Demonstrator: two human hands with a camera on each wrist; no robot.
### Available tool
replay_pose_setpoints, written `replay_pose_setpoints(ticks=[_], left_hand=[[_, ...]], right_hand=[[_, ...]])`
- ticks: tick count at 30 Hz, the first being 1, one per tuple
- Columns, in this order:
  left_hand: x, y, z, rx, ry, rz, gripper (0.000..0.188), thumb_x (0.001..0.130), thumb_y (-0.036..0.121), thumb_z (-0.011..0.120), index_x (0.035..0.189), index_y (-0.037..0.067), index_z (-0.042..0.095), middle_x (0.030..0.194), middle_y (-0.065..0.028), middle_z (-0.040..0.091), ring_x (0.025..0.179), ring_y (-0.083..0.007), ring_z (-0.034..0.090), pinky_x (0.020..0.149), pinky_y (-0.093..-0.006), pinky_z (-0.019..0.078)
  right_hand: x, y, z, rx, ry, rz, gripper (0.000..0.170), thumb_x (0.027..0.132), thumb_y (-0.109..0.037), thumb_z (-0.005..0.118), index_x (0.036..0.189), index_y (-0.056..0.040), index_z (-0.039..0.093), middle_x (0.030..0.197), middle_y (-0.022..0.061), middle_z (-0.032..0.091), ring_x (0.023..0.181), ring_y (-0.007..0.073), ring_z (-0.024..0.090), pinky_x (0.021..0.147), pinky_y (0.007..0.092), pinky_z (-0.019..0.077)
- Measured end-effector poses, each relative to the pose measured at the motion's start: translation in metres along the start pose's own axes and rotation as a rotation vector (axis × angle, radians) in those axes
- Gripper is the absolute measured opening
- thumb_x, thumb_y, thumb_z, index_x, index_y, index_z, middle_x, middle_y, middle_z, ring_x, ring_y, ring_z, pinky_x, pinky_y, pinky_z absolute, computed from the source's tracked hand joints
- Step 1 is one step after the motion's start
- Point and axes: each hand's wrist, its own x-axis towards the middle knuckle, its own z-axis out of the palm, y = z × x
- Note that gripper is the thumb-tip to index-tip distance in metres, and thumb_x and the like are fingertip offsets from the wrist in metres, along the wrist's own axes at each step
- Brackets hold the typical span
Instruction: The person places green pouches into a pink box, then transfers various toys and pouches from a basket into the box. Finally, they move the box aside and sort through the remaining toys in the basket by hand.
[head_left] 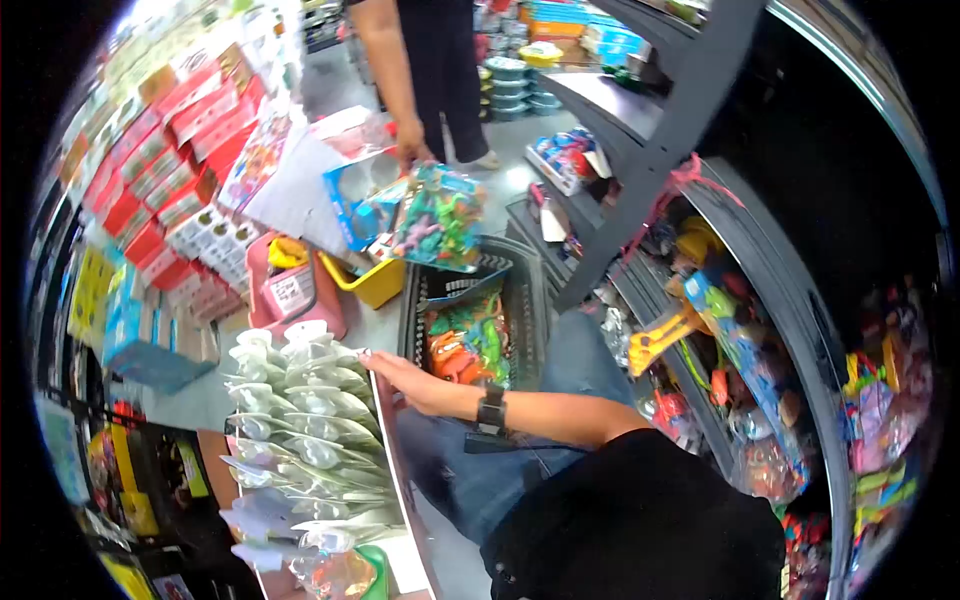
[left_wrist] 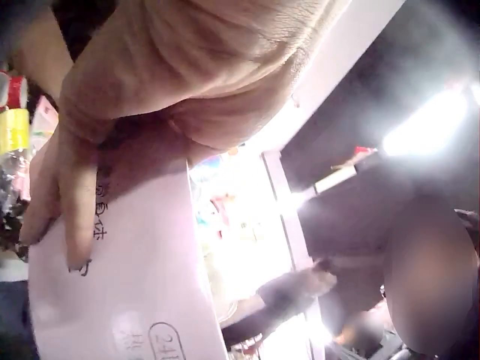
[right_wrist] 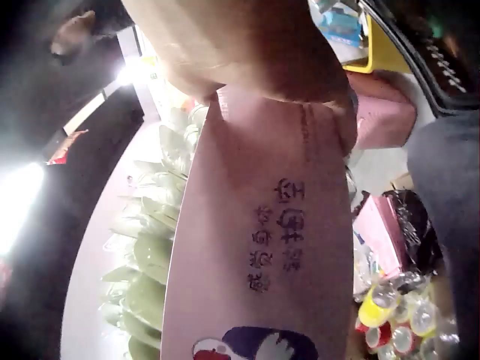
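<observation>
A long pinkish-white carton (head_left: pixel 398 465) holds rows of clear and pale-green plastic pieces (head_left: pixel 320 400). My right hand (head_left: pixel 418 388) grips the carton's upper edge near its far corner; in the right wrist view that hand (right_wrist: pixel 255 52) lies over the top of the printed side panel (right_wrist: pixel 225 300). The left wrist view shows my left hand (left_wrist: pixel 180 75) holding the rim, fingers (left_wrist: pixel 79 202) draped down the panel (left_wrist: pixel 135 300) with its handwriting. My left hand is hidden in the head view.
Beyond the carton stand a pink bin (head_left: pixel 335 300), a yellow bin (head_left: pixel 375 285) and a black basket (head_left: pixel 530 330) with bagged toys. Another person's hand (head_left: pixel 412 145) holds a toy bag (head_left: pixel 440 220). Stacked red boxes (head_left: pixel 210 110) are at left, toy shelves (head_left: pixel 790 300) at right.
</observation>
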Motion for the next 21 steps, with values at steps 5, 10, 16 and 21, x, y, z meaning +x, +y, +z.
replay_pose_setpoints(ticks=[5, 10, 16, 21], left_hand=[[-0.003, 0.091, 0.035, 0.120, -0.175, -0.076, 0.024, 0.088, 0.011, 0.054, 0.109, 0.000, 0.053, 0.105, -0.0085, 0.056, 0.095, -0.0201, 0.053, 0.087, -0.0333, 0.0435], [-0.012, 0.158, 0.069, 0.243, -0.318, -0.106, 0.023, 0.088, 0.010, 0.054, 0.108, 0.000, 0.053, 0.105, -0.0081, 0.055, 0.098, -0.0199, 0.052, 0.088, -0.0331, 0.0424], [0.004, 0.211, 0.113, 0.430, -0.563, 0.068, 0.029, 0.091, 0.019, 0.053, 0.115, 0.003, 0.051, 0.105, -0.0060, 0.055, 0.101, -0.0174, 0.051, 0.091, -0.0314, 0.0390], [0.057, 0.254, 0.156, 0.406, -0.648, 0.169, 0.046, 0.085, 0.022, 0.050, 0.128, 0.009, 0.043, 0.114, -0.0179, 0.050, 0.102, -0.0330, 0.057, 0.090, -0.0391, 0.0507]], right_hand=[[-0.072, -0.029, -0.044, 0.322, 0.088, -0.254, 0.041, 0.093, -0.044, 0.054, 0.116, -0.0105, 0.051, 0.100, 0.0011, 0.056, 0.094, 0.0113, 0.053, 0.080, 0.0297, 0.0442], [-0.168, -0.070, -0.072, 0.365, 0.325, -0.261, 0.041, 0.088, -0.055, 0.053, 0.109, -0.0201, 0.052, 0.093, 0.0009, 0.053, 0.085, 0.0163, 0.054, 0.069, 0.0379, 0.0484], [-0.257, -0.126, -0.096, 0.417, 0.534, -0.399, 0.051, 0.086, -0.061, 0.053, 0.109, -0.0156, 0.056, 0.101, 0.0063, 0.058, 0.089, 0.0197, 0.055, 0.074, 0.0402, 0.0461], [-0.344, -0.185, -0.121, 0.291, 0.510, -0.632, 0.069, 0.084, -0.066, 0.050, 0.134, -0.0184, 0.044, 0.118, 0.0089, 0.057, 0.109, 0.0253, 0.055, 0.098, 0.0463, 0.0409]])
